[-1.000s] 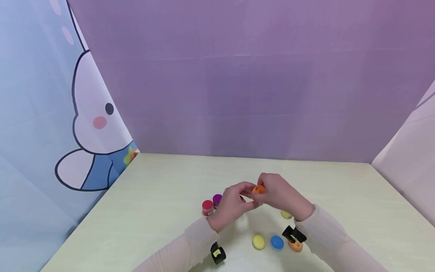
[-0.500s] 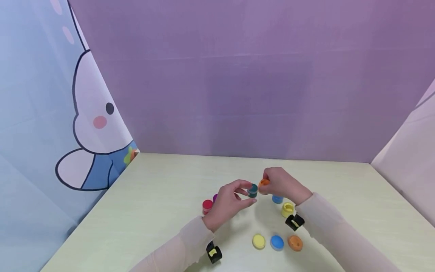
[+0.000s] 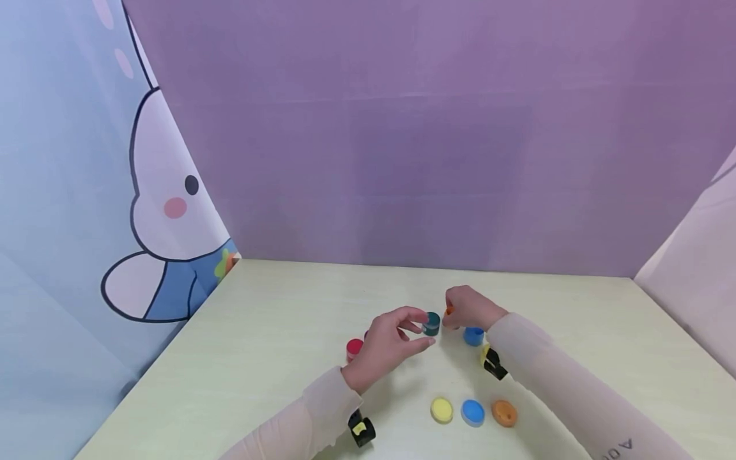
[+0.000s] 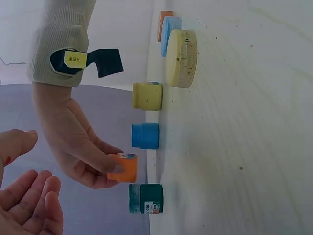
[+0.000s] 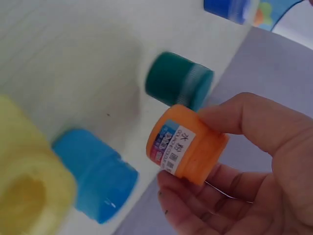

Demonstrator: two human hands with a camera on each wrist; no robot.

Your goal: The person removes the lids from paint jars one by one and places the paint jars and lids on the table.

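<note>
My right hand (image 3: 473, 306) pinches an orange gouache paint jar (image 5: 178, 142) between thumb and fingers, its label facing the right wrist camera. In the left wrist view the jar hangs close over the table, between a blue jar (image 4: 145, 135) and a capped dark green jar (image 4: 146, 198). My left hand (image 3: 385, 348) holds nothing; its thumb and fingers are spread apart beside the green jar, with fingertips near its rim. The yellow jar (image 4: 147, 96) stands past the blue one, its lid off.
Three loose lids lie in a row nearer the body: yellow (image 3: 442, 410), blue (image 3: 473, 413) and orange (image 3: 504, 414). A red jar (image 3: 354, 349) stands left, partly behind my left hand, with a purple jar mostly hidden beside it. A purple backdrop (image 3: 402, 160) rises behind the table.
The hands were together at the orange jar; they have separated. My right hand has carried the jar rightward and down toward the blue jar, and the green jar now shows between the hands.
</note>
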